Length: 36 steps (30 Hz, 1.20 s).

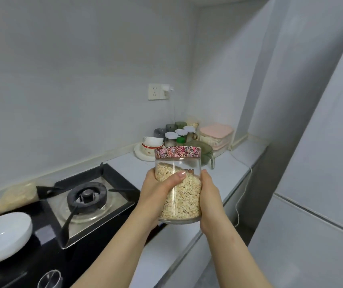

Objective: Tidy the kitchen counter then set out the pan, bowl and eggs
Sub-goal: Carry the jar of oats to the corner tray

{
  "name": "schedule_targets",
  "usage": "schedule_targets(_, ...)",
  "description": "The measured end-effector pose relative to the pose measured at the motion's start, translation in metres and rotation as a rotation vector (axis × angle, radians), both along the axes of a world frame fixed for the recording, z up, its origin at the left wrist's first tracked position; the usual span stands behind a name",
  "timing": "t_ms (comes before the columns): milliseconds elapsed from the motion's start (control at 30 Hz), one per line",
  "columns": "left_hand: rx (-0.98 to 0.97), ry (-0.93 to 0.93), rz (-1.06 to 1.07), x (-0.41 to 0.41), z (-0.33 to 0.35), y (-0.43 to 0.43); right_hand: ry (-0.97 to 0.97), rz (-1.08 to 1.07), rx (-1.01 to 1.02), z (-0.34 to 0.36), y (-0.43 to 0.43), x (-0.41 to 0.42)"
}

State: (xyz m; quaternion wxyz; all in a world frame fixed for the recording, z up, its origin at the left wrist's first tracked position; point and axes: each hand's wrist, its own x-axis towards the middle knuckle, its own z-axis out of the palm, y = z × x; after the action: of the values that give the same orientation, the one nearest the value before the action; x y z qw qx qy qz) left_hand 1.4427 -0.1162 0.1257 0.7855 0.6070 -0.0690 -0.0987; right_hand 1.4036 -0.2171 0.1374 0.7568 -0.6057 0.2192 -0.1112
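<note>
The grey counter [224,169] runs from the person towards the far corner, with the black gas hob [87,196] on its left part and free surface on its right part. On the hob top, at the left, lies a white bowl [2,235], and a bag of grain [16,196] leans behind it against the wall. In the far corner stands a group of storage jars [178,134], with stacked bowls [151,144] to their left and a pink-lidded box [216,132] to their right. This group lies straight ahead of the hands and a little to the right, and I judge it is the place where the held thing belongs. That thing is a glass jar of oats [178,196] with a flowered lid [177,152]. It is in the air over the front part of the counter, just beside the hob, its long axis nearly upright and the lid on top. The left hand [156,190] grips the left side, its thumb [176,177] lying across the front glass. The right hand [210,196] grips the right side; its fingers are hidden behind the jar. Both hands are equally near, clamped on the jar from opposite sides. No pan or eggs are visible.
</note>
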Motion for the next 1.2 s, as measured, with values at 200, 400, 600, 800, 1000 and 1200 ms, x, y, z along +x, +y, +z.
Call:
schedule_targets(200, 0.036, 0.012, -0.003, 0.073, -0.004, -0.033, 0.033, 0.007, 0.019, -0.01, -0.036, 0.077)
schedule_targets(400, 0.047, 0.034, 0.065, 0.138, -0.017, -0.069, 0.052, 0.074, 0.049, -0.025, -0.076, 0.152)
schedule_targets(600, 0.033, 0.014, 0.153, 0.206, -0.024, -0.136, 0.059, 0.146, 0.036, -0.031, -0.144, 0.23)
schedule_targets(800, -0.019, 0.049, 0.244, 0.258, -0.026, -0.201, 0.084, 0.215, -0.034, -0.024, -0.21, 0.291)
schedule_targets(1000, -0.045, 0.07, 0.35, 0.281, -0.029, -0.226, 0.126, 0.349, -0.045, -0.026, -0.237, 0.33)
schedule_targets(1200, -0.047, 0.037, 0.417, 0.281, -0.03, -0.221, 0.096, 0.499, -0.043, -0.028, -0.245, 0.338)
